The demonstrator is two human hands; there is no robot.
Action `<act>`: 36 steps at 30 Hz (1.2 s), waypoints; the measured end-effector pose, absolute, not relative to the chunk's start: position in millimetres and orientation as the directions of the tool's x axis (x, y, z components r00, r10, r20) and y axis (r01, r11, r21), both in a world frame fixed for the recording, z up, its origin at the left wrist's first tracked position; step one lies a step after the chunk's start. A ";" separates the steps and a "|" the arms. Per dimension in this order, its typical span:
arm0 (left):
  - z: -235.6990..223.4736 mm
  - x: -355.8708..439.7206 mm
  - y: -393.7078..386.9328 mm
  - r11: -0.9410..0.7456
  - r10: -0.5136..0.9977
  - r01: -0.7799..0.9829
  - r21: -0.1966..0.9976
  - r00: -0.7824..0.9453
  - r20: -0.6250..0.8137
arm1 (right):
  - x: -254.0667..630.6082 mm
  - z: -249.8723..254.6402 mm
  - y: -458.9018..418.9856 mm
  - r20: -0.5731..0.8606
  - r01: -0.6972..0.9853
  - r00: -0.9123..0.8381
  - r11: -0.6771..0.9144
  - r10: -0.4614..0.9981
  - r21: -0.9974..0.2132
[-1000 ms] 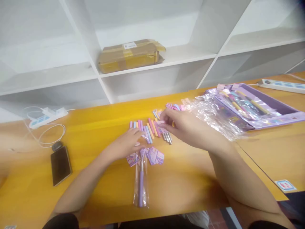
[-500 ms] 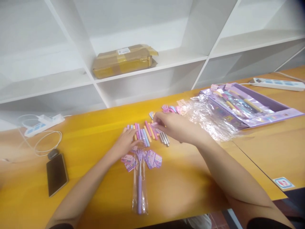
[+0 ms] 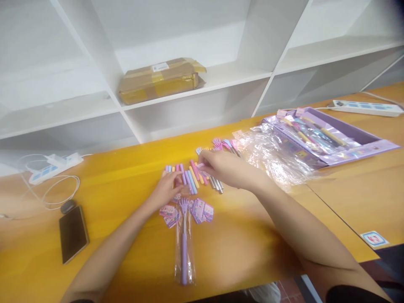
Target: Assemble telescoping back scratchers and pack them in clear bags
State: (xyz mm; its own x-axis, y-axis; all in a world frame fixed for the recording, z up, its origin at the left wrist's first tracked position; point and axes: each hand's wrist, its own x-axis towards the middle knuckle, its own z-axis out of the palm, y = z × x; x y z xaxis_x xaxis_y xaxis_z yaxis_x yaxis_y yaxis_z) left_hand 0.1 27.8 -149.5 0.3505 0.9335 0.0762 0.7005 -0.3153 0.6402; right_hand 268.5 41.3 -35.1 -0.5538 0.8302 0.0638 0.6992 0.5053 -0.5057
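Observation:
A purple back scratcher (image 3: 184, 248) lies in a clear plastic sleeve, its hand-shaped head pointing away from me. Just beyond it, my left hand (image 3: 164, 189) rests at the left end of a row of coloured handles (image 3: 193, 179), fingers bent and thumb apart, with no held thing visible. Over the right end of that row, my right hand (image 3: 221, 166) has its fingertips pinched together; what is between them is too small to make out. Silver rods (image 3: 216, 185) stick out below this hand, and hand-shaped heads (image 3: 217, 144) lie behind it. Small printed cards (image 3: 202, 210) flank the sleeve.
Crumpled clear plastic bags (image 3: 271, 153) lie right of my hands, against a purple box (image 3: 356, 155) holding packaged items. A phone (image 3: 74, 235) and a power strip (image 3: 57, 166) are on the left. Another strip (image 3: 368, 108) is far right. A taped carton (image 3: 162, 80) sits on the shelf.
The whole view has shifted slightly. My right hand has moved a little left over the handles; my left hand stays nearly in place. The bagged back scratcher has not moved.

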 end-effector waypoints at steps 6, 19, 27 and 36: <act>-138.4 0.5 26.6 -0.233 0.932 0.555 0.799 0.362 0.021 | 267.0 -31.7 40.3 0.125 0.632 -0.589 0.552 0.798 -0.544; -75.9 3.2 -5.6 0.081 0.953 0.066 0.995 0.289 -0.096 | 247.7 -37.2 20.3 0.508 0.184 -0.525 0.673 0.683 -0.716; -64.7 0.9 -13.6 0.137 0.943 -0.038 0.990 0.311 -0.119 | 236.5 -48.5 18.4 0.700 0.195 -0.453 0.828 0.551 -0.526; -52.5 1.9 -18.5 0.133 0.947 0.019 0.991 0.291 -0.132 | 230.7 -57.8 16.7 0.754 0.229 -0.467 0.886 0.463 -0.402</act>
State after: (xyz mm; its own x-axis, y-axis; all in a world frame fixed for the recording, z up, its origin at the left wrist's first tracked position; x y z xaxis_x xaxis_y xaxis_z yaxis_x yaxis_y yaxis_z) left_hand 1.9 -18.5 -52.5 0.2911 0.9475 -0.1323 0.0188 0.1326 0.9910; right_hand 230.7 16.7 -57.8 -0.4670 0.4625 0.7537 0.2292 0.8865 -0.4020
